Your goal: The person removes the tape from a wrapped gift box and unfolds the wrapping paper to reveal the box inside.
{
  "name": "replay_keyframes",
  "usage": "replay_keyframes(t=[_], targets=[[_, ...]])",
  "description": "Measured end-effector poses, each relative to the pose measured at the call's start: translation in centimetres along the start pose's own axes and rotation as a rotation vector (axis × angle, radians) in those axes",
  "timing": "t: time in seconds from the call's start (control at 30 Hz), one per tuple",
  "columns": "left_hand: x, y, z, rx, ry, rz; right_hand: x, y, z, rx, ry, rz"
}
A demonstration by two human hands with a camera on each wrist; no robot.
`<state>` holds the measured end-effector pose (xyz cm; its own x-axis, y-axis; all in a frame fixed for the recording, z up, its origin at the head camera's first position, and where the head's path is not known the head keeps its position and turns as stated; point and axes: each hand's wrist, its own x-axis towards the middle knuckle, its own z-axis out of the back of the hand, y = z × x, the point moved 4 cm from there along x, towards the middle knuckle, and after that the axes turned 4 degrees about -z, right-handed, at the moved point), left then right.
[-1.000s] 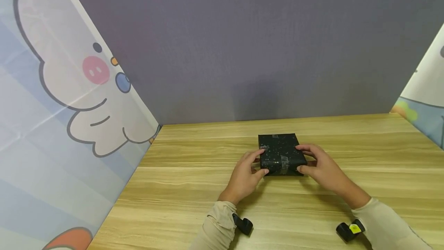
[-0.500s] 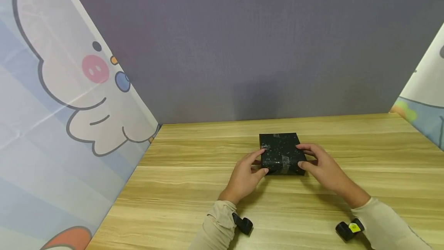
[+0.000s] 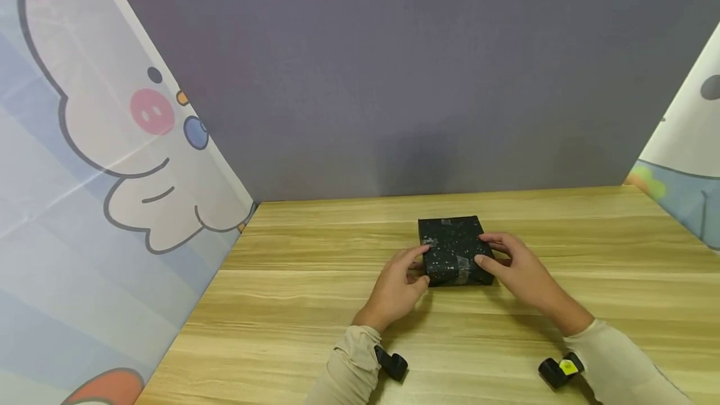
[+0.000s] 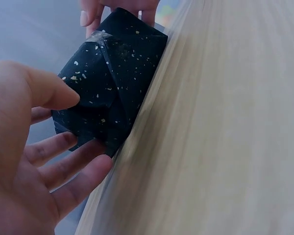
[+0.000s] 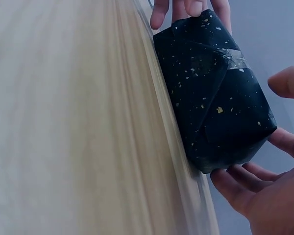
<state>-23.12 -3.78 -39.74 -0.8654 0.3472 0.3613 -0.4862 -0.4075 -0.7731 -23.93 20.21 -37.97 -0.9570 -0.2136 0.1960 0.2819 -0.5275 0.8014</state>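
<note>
A flat black box (image 3: 452,245), wrapped in speckled paper with strips of clear tape, lies on the wooden table between both hands. At its left side is my left hand (image 3: 394,289); the index fingertip touches the top left edge and the thumb is by the near left corner. My right hand (image 3: 520,270) is at the opposite side, with fingertips against that edge and the thumb over the top near the front. In the right wrist view that thumb (image 5: 286,82) stands apart from the wrapped box (image 5: 220,98). Folded paper shows on the box's near face (image 4: 110,83) in the left wrist view.
The wooden table (image 3: 304,305) extends around the box. A grey panel (image 3: 394,80) rises behind it. Printed cartoon sheets (image 3: 84,142) hang at the left and right. Small black cameras (image 3: 394,366) are strapped to both wrists.
My right thumb has lifted from the near right corner and shifted up and left over the box's top. The left thumb has drawn slightly left. The whole view has shifted a little.
</note>
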Motion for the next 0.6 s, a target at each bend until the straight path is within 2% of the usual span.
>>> replay_keyframes(t=[0.23,0.4,0.6], targets=[[0.5,0.4,0.0,0.007,0.013,0.026,0.1,-0.5,0.3,-0.051,0.01,0.028],[1.0,0.3,0.5,0.018,-0.011,0.04,0.2,-0.7,0.1,-0.089,0.026,0.034],[1.0,0.3,0.8,0.101,-0.026,0.087,0.2,-0.8,-0.6,-0.054,0.044,0.005]])
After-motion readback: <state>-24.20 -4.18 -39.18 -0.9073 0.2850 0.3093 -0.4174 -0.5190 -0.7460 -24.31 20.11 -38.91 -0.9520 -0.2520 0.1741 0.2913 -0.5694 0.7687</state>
